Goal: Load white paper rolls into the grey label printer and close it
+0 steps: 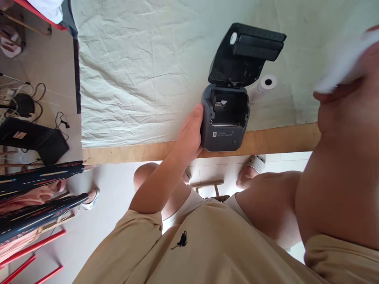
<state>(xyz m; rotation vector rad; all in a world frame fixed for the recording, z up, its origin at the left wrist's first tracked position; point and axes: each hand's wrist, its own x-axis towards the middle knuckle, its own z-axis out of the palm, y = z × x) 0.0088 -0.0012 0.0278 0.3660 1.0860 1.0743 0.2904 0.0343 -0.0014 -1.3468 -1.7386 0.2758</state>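
Note:
A small dark grey thermal printer (227, 138) lies near the table's front edge, its black lid (251, 51) swung up toward the far side. No paper roll shows in its open compartment. My left hand (192, 130) grips the printer's left side, with the thumb along the casing and the other fingers mostly hidden. Just right of the hinge stands a white paper roll (267, 83) with a dark core. At the far right, my right hand (363, 75) is smeared by motion and closed around a blurred white item (343, 63), perhaps paper.
A pale green cloth (142, 79) with creases covers the table, leaving a wooden edge strip (284, 139) bare. On the left are cables, a black device (35, 136) and another person's legs (44, 197). Red bars (32, 248) stand at lower left.

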